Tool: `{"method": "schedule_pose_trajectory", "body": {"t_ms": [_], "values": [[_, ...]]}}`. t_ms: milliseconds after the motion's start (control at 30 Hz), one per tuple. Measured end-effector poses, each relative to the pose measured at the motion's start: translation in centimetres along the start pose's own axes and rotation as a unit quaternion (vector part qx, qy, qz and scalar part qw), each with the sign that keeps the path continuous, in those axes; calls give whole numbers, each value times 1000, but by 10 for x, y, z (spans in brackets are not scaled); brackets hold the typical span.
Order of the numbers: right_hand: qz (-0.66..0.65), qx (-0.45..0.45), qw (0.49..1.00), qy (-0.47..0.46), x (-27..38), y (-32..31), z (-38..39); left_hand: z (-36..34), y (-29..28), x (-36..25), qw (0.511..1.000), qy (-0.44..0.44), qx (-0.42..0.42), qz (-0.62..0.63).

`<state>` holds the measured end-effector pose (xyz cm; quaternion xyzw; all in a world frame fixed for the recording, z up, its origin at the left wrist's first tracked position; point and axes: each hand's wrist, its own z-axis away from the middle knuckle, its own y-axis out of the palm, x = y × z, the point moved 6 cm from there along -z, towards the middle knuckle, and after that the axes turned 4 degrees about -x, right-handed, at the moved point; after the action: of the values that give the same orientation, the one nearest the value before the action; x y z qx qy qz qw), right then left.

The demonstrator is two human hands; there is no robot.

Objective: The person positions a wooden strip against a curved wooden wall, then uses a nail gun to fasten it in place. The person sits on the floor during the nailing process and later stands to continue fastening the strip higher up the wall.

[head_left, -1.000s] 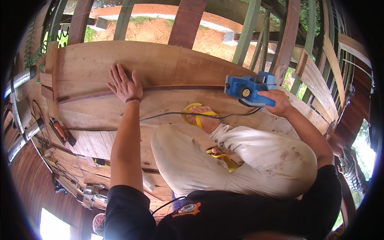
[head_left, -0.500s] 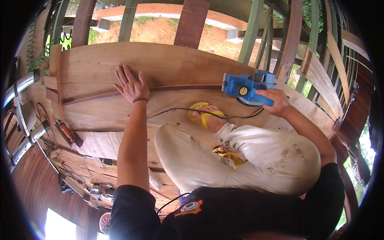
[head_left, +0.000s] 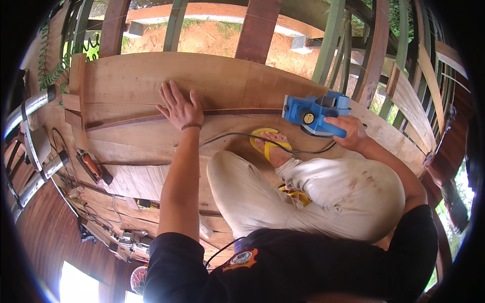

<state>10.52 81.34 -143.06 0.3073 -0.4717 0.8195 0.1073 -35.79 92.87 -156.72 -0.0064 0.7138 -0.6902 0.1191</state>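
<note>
My left hand [head_left: 179, 107] lies flat, fingers spread, on a wide curved wooden plank [head_left: 151, 81], over a dark seam between boards. My right hand [head_left: 347, 132] grips the handle of a blue electric planer [head_left: 314, 112] that rests on the plank to the right. The planer's black cord [head_left: 252, 137] runs left across the wood, past my foot in a yellow sandal [head_left: 270, 144]. My knees in pale trousers [head_left: 313, 194] are folded below the tool.
An orange-handled tool [head_left: 91, 166] lies on the lower boards at left, near metal pipes [head_left: 30, 108] and loose cables. Green and brown upright posts [head_left: 331, 38] stand beyond the plank, with bare earth behind. Slanted planks [head_left: 414, 96] rise at right.
The view has tilted a little; the planer and my right hand sit slightly lower and to the right on the plank. My left hand stays flat on the wood.
</note>
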Motion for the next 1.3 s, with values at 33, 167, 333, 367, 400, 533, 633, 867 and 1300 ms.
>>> {"method": "schedule_pose_trajectory", "body": {"t_ms": [33, 167, 333, 367, 400, 533, 633, 867, 1300], "values": [[-1, -1, 1000, -1, 1, 1, -2, 0, -1, -1, 1000, 4, -5, 5], [8, -5, 1000, -3, 4, 3, -6, 0, -1, 0, 1000, 1, -1, 4], [22, -13, 1000, 0, 10, 3, -12, -1, 0, 0, 1000, 3, -3, 4], [23, -14, 1000, -2, 12, 4, -13, -1, 0, 0, 1000, 4, -5, 1], [23, -13, 1000, 1, 13, 4, -15, -1, 0, 0, 1000, 4, -8, 0], [13, -7, 1000, 9, 17, 9, -17, -1, 2, 1, 1000, 10, -16, -8], [15, -2, 1000, 25, 19, 13, -17, -2, 4, 1, 1000, 8, -21, -4], [7, -5, 1000, 18, 30, 18, -27, -3, 0, 2, 1000, 10, -6, -11], [-12, -39, 999, 13, 49, 23, -37, -5, 6, 7, 999, 23, -36, -29]]}}
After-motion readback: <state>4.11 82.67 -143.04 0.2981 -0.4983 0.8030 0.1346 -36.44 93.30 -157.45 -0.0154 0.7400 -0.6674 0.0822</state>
